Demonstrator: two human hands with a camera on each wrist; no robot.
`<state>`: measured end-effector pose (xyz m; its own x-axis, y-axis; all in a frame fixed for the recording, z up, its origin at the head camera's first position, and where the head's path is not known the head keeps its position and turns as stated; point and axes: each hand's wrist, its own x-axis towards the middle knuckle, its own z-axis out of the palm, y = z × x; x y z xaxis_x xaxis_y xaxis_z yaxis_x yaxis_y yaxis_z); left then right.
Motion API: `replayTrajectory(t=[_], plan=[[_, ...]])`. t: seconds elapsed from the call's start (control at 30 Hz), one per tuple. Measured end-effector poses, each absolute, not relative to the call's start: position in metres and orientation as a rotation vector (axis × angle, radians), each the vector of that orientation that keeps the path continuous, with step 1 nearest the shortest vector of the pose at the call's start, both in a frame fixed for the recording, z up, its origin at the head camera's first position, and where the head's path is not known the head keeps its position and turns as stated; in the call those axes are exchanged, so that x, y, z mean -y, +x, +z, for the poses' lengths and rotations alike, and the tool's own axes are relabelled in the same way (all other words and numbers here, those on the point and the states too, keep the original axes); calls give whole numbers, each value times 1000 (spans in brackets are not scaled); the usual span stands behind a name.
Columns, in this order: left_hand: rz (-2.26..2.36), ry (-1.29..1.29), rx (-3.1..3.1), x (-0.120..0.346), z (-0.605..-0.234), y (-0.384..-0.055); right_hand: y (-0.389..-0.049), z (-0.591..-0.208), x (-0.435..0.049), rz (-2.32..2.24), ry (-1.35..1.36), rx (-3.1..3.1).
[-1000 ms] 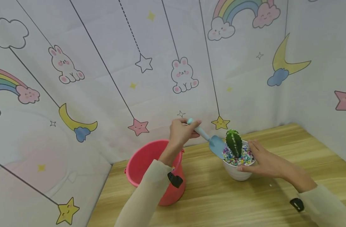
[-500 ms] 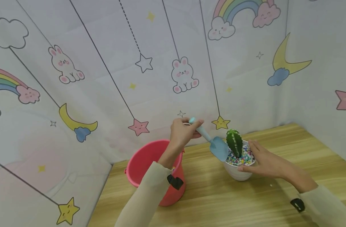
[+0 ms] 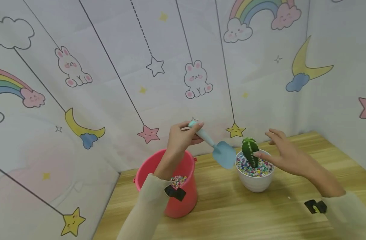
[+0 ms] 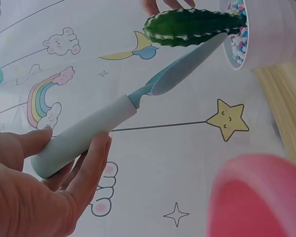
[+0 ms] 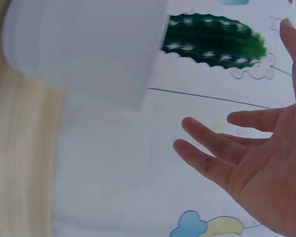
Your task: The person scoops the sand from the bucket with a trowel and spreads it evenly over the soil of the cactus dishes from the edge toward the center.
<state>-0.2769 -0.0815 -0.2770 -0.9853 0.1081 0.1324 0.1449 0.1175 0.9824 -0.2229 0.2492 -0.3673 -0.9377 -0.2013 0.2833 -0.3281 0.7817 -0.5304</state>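
Note:
My left hand [image 3: 180, 137] grips the pale handle of a small blue shovel [image 3: 224, 155] between thumb and fingers, above the bucket's far rim. The shovel's blade slants down to the right and looks bare, just left of the pot. In a white pot [image 3: 255, 182] stands a green cactus [image 3: 250, 152], with small multicoloured pebbles [image 3: 246, 168] around its base. My right hand [image 3: 291, 155] hovers at the pot's right side, fingers spread, holding nothing; in the right wrist view it is apart from the pot [image 5: 84, 44].
A pink bucket [image 3: 183, 200] stands on the wooden table [image 3: 225, 213] to the left, with more multicoloured pebbles [image 3: 179, 180] inside. My left forearm crosses over it. A white cloth wall [image 3: 120, 100] printed with stars and rabbits rises behind the table.
My right hand has let go of the pot and lifted up and to the right. My left hand has drawn the shovel left, away from the pot's rim.

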Motion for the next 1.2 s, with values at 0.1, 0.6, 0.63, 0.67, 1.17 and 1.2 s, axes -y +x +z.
replayTrajectory(t=[0.1, 0.6, 0.63, 0.67, 1.17, 1.2], plan=[[-2081, -280, 2296, 94, -273, -277, -222, -357, -243, 889, 402, 2681], [-1983, -340, 2219, 182, -243, -264, -201, -316, -190, 880, 641, 2334], [-1965, -332, 2226, 188, -243, -264, -201, -314, -186, 879, 660, 2324], [-1951, -326, 2232, 195, -243, -264, -201, -312, -181, 881, 675, 2319], [-1707, -153, 2414, 235, -260, -278, -210, -314, -102, 941, 894, 2478], [-1686, -149, 2435, 236, -261, -279, -211, -316, -96, 939, 912, 2507]])
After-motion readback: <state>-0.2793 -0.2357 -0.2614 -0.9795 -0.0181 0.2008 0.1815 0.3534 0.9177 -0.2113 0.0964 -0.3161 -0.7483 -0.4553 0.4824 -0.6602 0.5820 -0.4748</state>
